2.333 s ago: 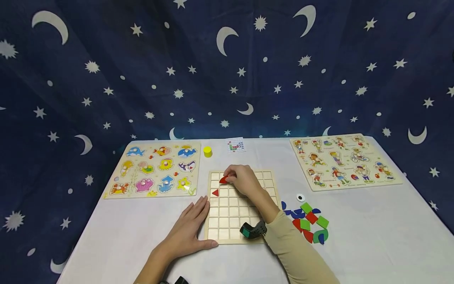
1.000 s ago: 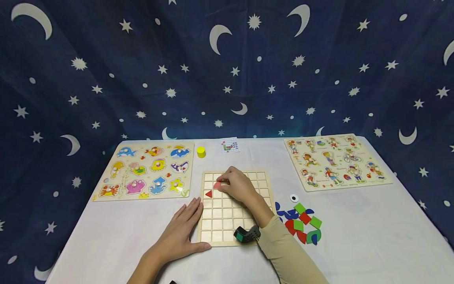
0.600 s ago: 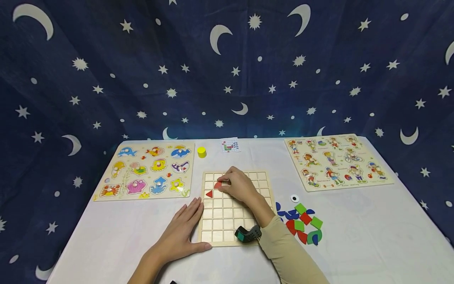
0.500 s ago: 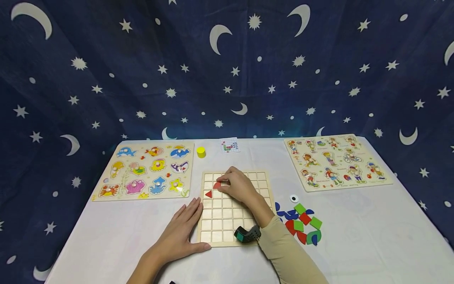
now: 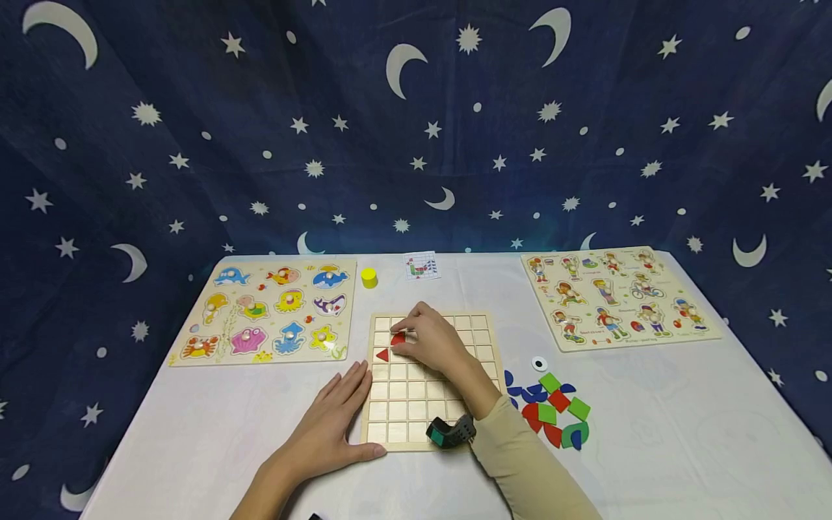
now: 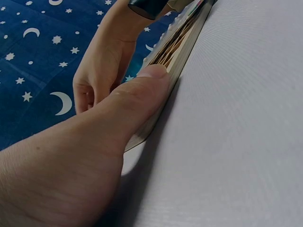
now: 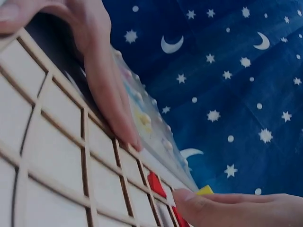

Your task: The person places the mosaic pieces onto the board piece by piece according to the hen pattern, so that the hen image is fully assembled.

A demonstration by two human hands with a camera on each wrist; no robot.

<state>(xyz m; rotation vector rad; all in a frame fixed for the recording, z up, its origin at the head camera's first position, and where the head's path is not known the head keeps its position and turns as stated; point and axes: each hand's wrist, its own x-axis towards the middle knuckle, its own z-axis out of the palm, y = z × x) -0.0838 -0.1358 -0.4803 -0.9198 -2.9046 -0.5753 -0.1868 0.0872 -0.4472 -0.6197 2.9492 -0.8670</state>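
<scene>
In the head view a wooden grid board (image 5: 416, 390) lies on the table. A small red triangle (image 5: 383, 354) sits in a cell near its left side. One row farther back is a red piece with a curved edge (image 5: 399, 338), which my right hand (image 5: 434, 338) pinches between thumb and fingers down at the cell. The right wrist view shows this red piece (image 7: 180, 217) low in the grid under the thumb, partly hidden. My left hand (image 5: 334, 419) rests along the board's left edge, fingers straight, thumb at the near left corner; the left wrist view shows that thumb (image 6: 142, 92) against the rim.
Loose blue, green and red flat pieces (image 5: 557, 399) lie right of the board, near a white disc with a black dot (image 5: 539, 363). Behind it are a yellow cylinder (image 5: 369, 278) and a pattern card (image 5: 422, 266). A sea-animal puzzle (image 5: 266, 310) stands left, a sports-figure puzzle (image 5: 617, 296) right.
My right hand has brought the curved red piece slightly left and down into the cell beside the triangle; its fingers have just shifted and spread a little around it. The left hand stays put.
</scene>
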